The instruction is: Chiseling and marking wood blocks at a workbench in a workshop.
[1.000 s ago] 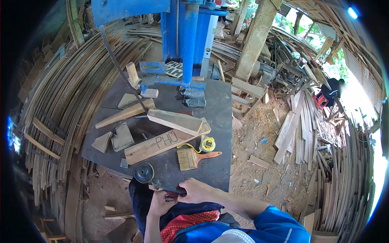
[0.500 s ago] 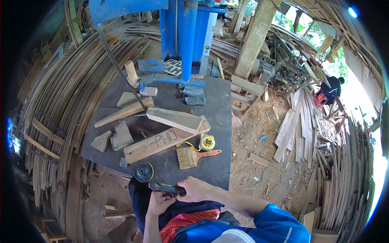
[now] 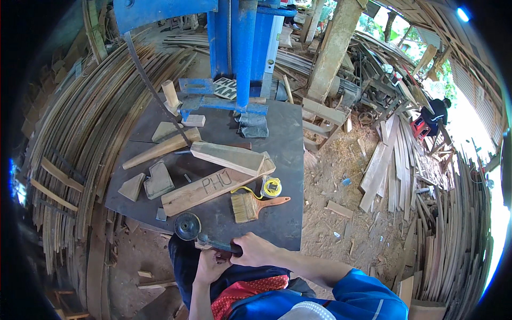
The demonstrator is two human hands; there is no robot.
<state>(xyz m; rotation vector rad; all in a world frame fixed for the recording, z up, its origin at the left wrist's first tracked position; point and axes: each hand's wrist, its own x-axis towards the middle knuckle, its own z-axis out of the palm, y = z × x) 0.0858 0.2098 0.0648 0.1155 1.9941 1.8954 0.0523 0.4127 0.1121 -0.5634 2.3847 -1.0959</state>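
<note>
My right hand is closed round one end of a dark, rod-like tool, whose exact kind I cannot make out. My left hand is closed just below it, fingers bent; what it grips is hidden. A small pale wood piece shows at the tool's left end. Close by stands a round black wheel-like part at the table's near edge. Beyond my hands, a wide paintbrush with a wooden handle lies on the dark table, beside a yellow tape measure.
A blue band saw rises at the back, its blade running down to the table. A marked wooden board, a thick wood block and offcuts lie there. Stacked strips fill the left; a person sits far right.
The dark tool has shifted slightly between my hands, and the pale wood piece now shows at its left end. My hands stay nearly in place; the whole view has moved a little.
</note>
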